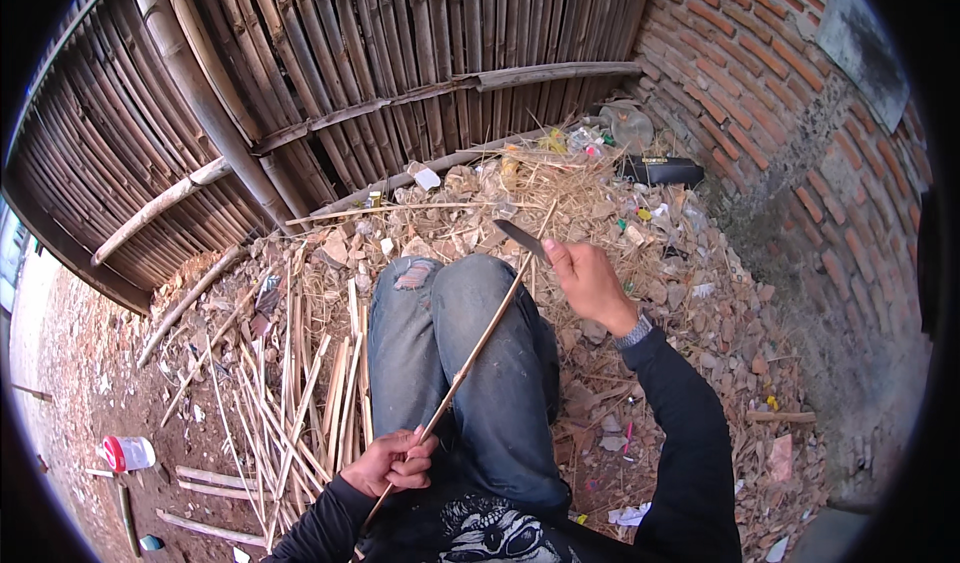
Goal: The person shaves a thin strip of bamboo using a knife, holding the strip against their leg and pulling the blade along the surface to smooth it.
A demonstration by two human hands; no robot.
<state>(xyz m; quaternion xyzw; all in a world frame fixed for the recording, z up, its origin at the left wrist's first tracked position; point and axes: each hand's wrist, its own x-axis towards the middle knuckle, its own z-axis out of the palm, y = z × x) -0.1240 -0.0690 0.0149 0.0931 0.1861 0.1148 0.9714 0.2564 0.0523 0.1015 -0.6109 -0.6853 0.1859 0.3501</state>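
Note:
A long thin bamboo stick (pixel 480 343) slants across my jeans, from my lap up past my knees. Its lower part is gripped in my left hand (pixel 397 461), fingers wrapped round it. My right hand (pixel 590 285) is closed on a knife, its handle mostly hidden in the palm. The dark knife blade (pixel 521 237) points up and left, against or just beside the stick's upper part; I cannot tell if they touch. Left of my legs lies a loose pile of pale split bamboo strips (pixel 290 408), nearest to my left forearm.
Ahead stands a bamboo slat wall (pixel 400 48), with a brick wall (pixel 725 83) at the right. Rubble (pixel 690 313), straw and litter cover the ground. A black case (pixel 662 170) lies by the corner. At the far left is a white tub with a red lid (pixel 128 453).

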